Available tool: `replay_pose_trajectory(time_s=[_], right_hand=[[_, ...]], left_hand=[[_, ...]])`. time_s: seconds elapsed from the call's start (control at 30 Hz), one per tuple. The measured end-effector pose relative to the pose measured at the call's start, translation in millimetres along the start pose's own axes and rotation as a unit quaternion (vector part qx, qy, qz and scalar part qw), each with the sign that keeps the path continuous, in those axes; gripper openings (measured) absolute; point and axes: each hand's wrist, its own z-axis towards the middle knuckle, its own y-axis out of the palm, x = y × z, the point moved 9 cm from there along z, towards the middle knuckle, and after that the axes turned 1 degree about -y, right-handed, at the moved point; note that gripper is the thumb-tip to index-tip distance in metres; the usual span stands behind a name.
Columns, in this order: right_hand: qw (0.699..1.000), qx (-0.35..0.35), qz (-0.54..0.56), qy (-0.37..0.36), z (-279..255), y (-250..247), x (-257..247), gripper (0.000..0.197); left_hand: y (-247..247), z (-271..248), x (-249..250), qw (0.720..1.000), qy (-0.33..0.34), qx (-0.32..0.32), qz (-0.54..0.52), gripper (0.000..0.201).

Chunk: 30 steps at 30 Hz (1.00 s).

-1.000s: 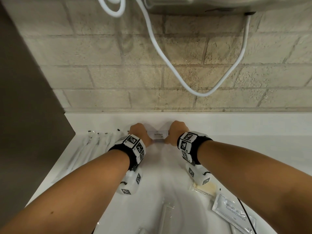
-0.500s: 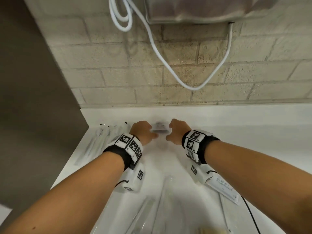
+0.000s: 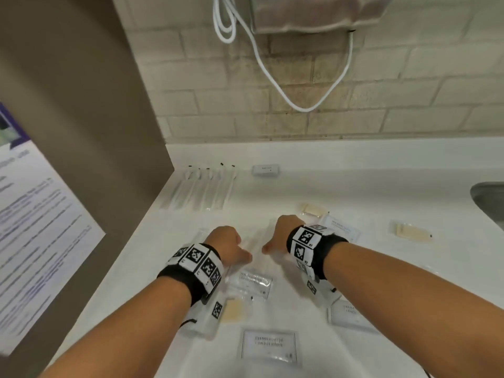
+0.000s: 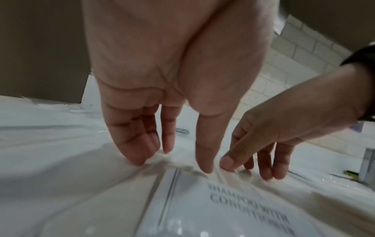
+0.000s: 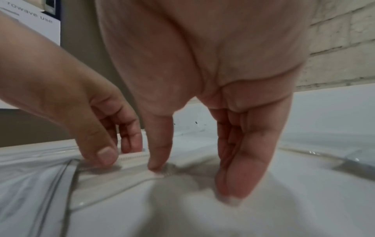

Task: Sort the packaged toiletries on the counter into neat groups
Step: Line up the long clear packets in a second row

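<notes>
My left hand and right hand point down side by side at mid-counter, over a clear-wrapped white comb packet. In the left wrist view my left hand pinches the crinkled wrapper between thumb and fingertips. My right hand keeps its fingers straight, with the thumb tip on the packet and the other fingertips on the counter beside it. A small white box lies at the back edge, beside a row of wrapped toothbrushes. Conditioner sachets lie near me.
More sachets and beige wrapped items are scattered on the white counter. A brown panel with a paper notice walls off the left. A sink rim shows at far right. A white hose hangs on the brick wall.
Both hands have let go of the small white box at the back edge and drawn back toward me, coming down on the comb packet. The view has tilted down.
</notes>
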Motion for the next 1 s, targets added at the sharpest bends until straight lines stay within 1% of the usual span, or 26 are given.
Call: replay_pose_trajectory(time_s=[0.03, 0.1, 0.17, 0.2, 0.23, 0.3, 0.33, 0.37, 0.43, 0.47, 0.5, 0.53, 0.57, 0.6, 0.63, 0.67, 0.7, 0.73, 0.77, 0.8, 0.83, 0.87, 0.9, 0.97, 1.0], right_hand=[[1.0, 0.002, 0.002, 0.001, -2.6, -0.7, 0.2, 0.043], [1.0, -0.004, -0.01, 0.0, -8.2, 0.6, -1.2, 0.038], [0.999, -0.003, -0.034, 0.002, -12.2, 2.9, -3.1, 0.037], [0.999, 0.004, -0.041, 0.001, -13.5, 3.5, -3.3, 0.037], [0.999, 0.012, -0.041, -0.002, -14.3, 4.2, -3.1, 0.038], [0.999, 0.024, -0.033, -0.016, -16.2, 5.6, -3.3, 0.038], [0.999, 0.028, -0.028, -0.021, -17.0, 7.6, -2.3, 0.037], [0.999, 0.034, -0.022, -0.022, -18.2, 9.3, -0.5, 0.036], [0.998, 0.054, -0.019, -0.017, -20.8, 11.9, 4.4, 0.035], [0.998, 0.062, -0.017, -0.013, -21.5, 12.5, 7.5, 0.036], [0.998, 0.065, -0.015, -0.008, -21.7, 13.1, 10.1, 0.036], [0.998, 0.066, -0.016, -0.006, -22.9, 12.3, 11.2, 0.036], [0.998, 0.066, -0.013, -0.006, -23.9, 10.4, 11.0, 0.036], [0.998, 0.064, -0.017, -0.01, -24.2, 8.5, 10.4, 0.036], [0.998, 0.06, -0.02, -0.013, -24.9, 8.1, 9.4, 0.037], [0.998, 0.052, -0.024, -0.01, -25.4, 7.8, 9.0, 0.037], [0.999, 0.04, -0.022, -0.002, -25.1, 8.9, 10.0, 0.037], [0.999, 0.034, -0.015, 0.008, -24.9, 10.0, 12.7, 0.036], [0.999, 0.025, -0.01, 0.02, -24.4, 11.6, 14.9, 0.035], [0.999, 0.018, -0.006, 0.03, -24.4, 12.3, 16.8, 0.035], [0.999, 0.01, -0.005, 0.037, -24.6, 13.1, 17.5, 0.036], [0.999, 0.003, -0.007, 0.04, -24.0, 13.1, 17.9, 0.036], [0.999, -0.002, -0.01, 0.043, -23.5, 12.9, 17.4, 0.037], [0.999, -0.002, -0.006, 0.05, -19.9, 13.5, 15.1, 0.037], [0.999, 0.0, -0.011, 0.048, -15.6, 13.0, 12.3, 0.036]], left_hand=[[0.6, -5.2, 0.7, 1.0, -0.002, 0.008, 0.017, 0.036], [1.4, -11.8, 1.9, 0.999, -0.015, 0.028, 0.034, 0.036], [2.4, -15.5, 3.1, 0.998, -0.027, 0.047, 0.027, 0.029], [3.0, -18.2, 3.7, 0.998, -0.035, 0.049, 0.018, 0.029], [3.3, -19.3, 1.9, 0.998, -0.042, 0.056, 0.001, 0.032], [7.4, -20.8, -2.7, 0.996, -0.06, 0.047, -0.042, 0.04], [8.5, -20.3, -5.4, 0.995, -0.061, 0.047, -0.063, 0.033], [7.4, -23.2, -6.0, 0.994, -0.053, 0.05, -0.083, 0.021], [2.3, -22.3, -14.2, 0.987, -0.059, 0.066, -0.136, 0.039], [-4.6, -21.4, -17.1, 0.982, -0.049, 0.082, -0.165, 0.039], [-13.5, -20.7, -19.0, 0.973, -0.039, 0.1, -0.203, 0.031], [-21.4, -18.7, -22.6, 0.958, -0.035, 0.115, -0.259, 0.02], [-29.2, -17.1, -27.2, 0.934, -0.034, 0.131, -0.331, 0.017], [-35.1, -17.5, -33.0, 0.901, -0.043, 0.14, -0.408, 0.023], [-40.0, -18.2, -40.7, 0.871, -0.057, 0.153, -0.464, 0.026], [-44.9, -16.7, -50.3, 0.856, -0.07, 0.17, -0.482, 0.029], [-49.8, -17.1, -58.0, 0.857, -0.079, 0.182, -0.476, 0.033], [-53.4, -19.2, -64.4, 0.876, -0.094, 0.183, -0.436, 0.038], [-54.9, -19.9, -70.8, 0.907, -0.108, 0.178, -0.366, 0.046], [-55.1, -21.7, -77.0, 0.939, -0.127, 0.166, -0.271, 0.055], [-53.7, -22.5, -83.0, 0.962, -0.138, 0.153, -0.177, 0.063], [-51.1, -25.1, -88.0, 0.974, -0.148, 0.139, -0.103, 0.064], [-48.2, -27.7, -92.3, 0.979, -0.155, 0.128, -0.046, 0.06], [-39.9, -27.9, -99.4, 0.981, -0.163, 0.104, 0.019, 0.044], [-37.4, -27.3, -101.4, 0.981, -0.166, 0.097, 0.028, 0.036]])
